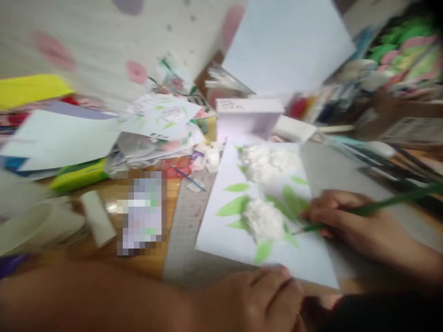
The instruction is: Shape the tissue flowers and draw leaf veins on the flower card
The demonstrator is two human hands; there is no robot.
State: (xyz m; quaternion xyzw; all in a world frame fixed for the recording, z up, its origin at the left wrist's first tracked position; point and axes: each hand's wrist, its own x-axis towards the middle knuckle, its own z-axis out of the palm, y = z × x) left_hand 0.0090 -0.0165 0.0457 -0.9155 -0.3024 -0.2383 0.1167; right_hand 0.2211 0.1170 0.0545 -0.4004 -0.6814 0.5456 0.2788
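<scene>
My right hand (341,214) is closed around a slim green pencil (387,201), whose tip points at a leaf beside the lower white flower. Motion blur hides whether the tip touches the paper. A white sheet (221,240) bears raised, crumpled-looking white flowers: a lower one (265,219) and an upper cluster (270,161), with green leaves (233,206) around them. Along the sheet's bottom edge lies my left hand (270,297), fingers curled together. What is under those fingers is hidden.
Under the sheet is a grey mat (188,221) on a wooden table. A white box (247,115) stands behind. At left are a tape roll (65,221), a white block (98,219), a pixelated patch and stacked papers (65,138). Pens or brushes (398,161) lie at right.
</scene>
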